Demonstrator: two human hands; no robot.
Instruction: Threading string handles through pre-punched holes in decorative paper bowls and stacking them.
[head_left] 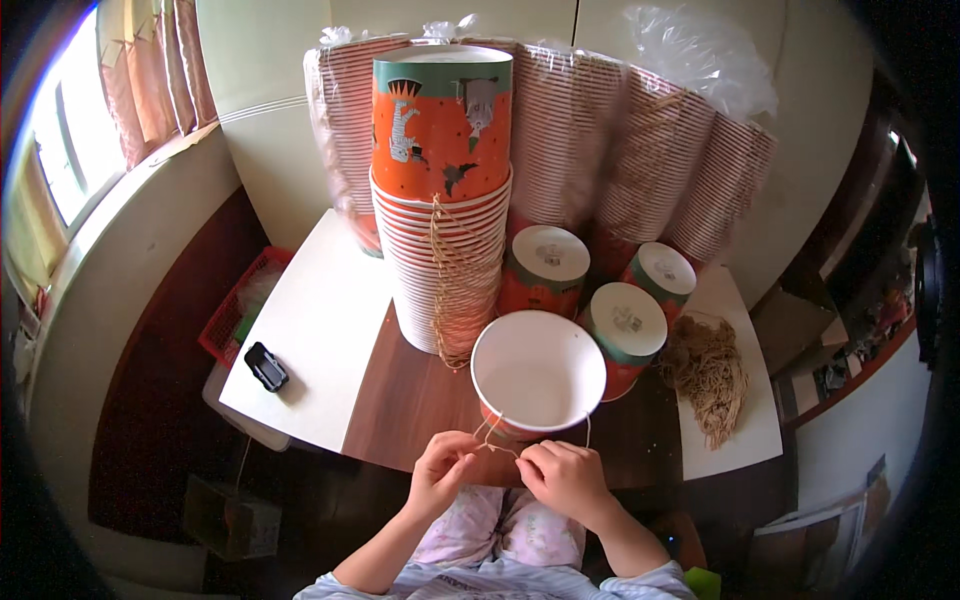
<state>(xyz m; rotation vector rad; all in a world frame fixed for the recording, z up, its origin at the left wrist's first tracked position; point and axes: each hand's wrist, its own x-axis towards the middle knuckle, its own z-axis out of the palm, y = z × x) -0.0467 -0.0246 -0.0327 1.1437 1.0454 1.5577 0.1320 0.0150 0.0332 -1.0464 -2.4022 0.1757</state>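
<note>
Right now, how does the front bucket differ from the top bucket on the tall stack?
The front bucket has its mouth up, showing its white inside; the top bucket is upside down, showing its base. At the front bucket, the left hand and right hand hold a string; no hand touches the top bucket. Both show orange outside.

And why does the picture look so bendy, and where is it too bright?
In the head view, the fisheye lens bends straight lines, so the brown-and-white tabletop looks curved; also in the head view, the bright glass window at upper left is washed out white, and the crumpled clear plastic shows whitish glare.
</note>
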